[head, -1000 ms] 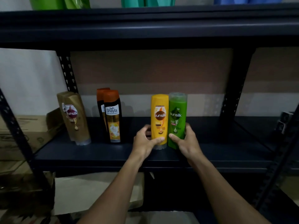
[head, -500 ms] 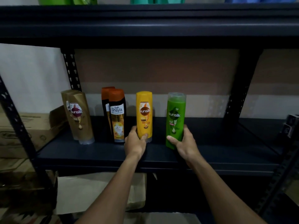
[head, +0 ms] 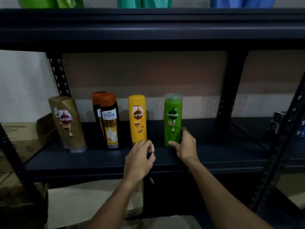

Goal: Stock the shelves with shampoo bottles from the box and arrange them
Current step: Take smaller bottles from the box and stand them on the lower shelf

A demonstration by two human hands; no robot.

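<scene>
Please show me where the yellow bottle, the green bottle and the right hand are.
yellow bottle [head: 138, 119]: head view, on its front label.
green bottle [head: 172, 117]: head view, on its front label.
right hand [head: 187, 146]: head view, on the back of the hand.

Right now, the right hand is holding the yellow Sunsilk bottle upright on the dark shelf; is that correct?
Not quite: the head view shows the right hand holding the green Sunsilk bottle, not the yellow bottle, upright on the dark shelf.
</scene>
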